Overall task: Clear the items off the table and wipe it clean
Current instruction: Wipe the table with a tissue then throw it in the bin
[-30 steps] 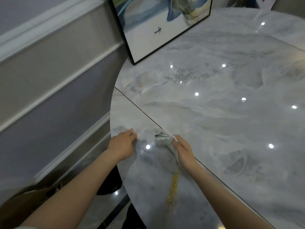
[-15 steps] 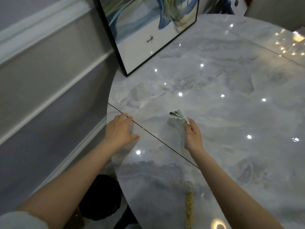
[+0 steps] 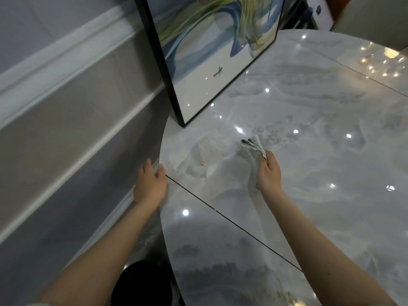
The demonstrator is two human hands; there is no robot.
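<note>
Our right hand (image 3: 268, 171) grips a bunched cloth (image 3: 254, 145) on the marble table (image 3: 320, 173); our left hand (image 3: 151, 184), fingers relaxed, rests at nine o'clock on its rim.

Grey-white veined marble table (image 3: 309, 173), pale green-white cloth (image 3: 254, 145), black-framed blue-and-yellow swirl painting (image 3: 212, 40)

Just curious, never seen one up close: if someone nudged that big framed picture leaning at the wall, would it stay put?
Probably not firmly. The framed picture stands on its lower edge on the glossy table, so that edge could slide. It looks tall and thin, so likely apt to tip. Its face shows reflections, perhaps fragile glass.
</note>
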